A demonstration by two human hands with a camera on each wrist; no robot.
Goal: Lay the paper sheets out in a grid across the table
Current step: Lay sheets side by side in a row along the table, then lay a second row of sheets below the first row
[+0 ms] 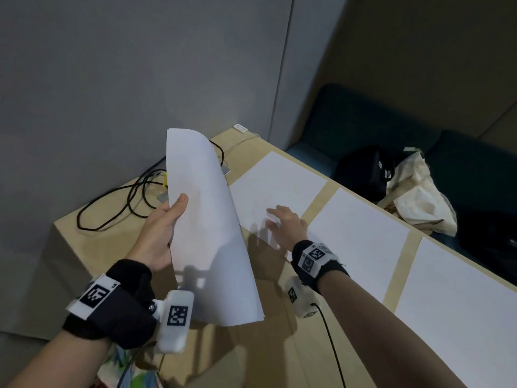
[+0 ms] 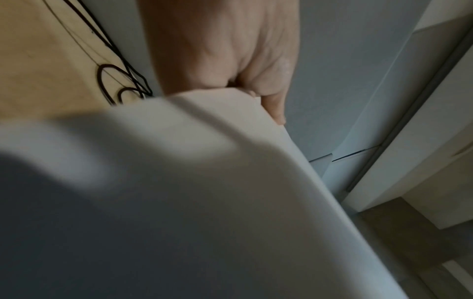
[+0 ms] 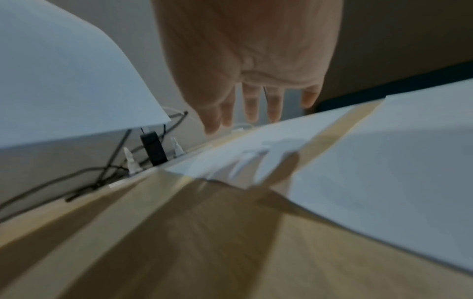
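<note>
My left hand (image 1: 165, 225) grips a stack of white paper sheets (image 1: 207, 228) along its left edge, thumb on top, and holds it curled upright above the table. The stack (image 2: 179, 192) fills the left wrist view, with fingers (image 2: 271, 105) behind its edge. Three sheets lie in a row along the table's right side: a far sheet (image 1: 277, 183), a middle sheet (image 1: 361, 236) and a near sheet (image 1: 458, 306). My right hand (image 1: 282, 222) hovers open, fingers spread, over the far sheet's near edge (image 3: 230, 161). Whether it touches the sheet is unclear.
The light wooden table (image 1: 263, 357) has a tangle of black cables (image 1: 117, 203) at its far left corner against the grey wall. A black bag (image 1: 366, 172) and a cream tote bag (image 1: 419, 197) sit on a dark bench beyond the right edge.
</note>
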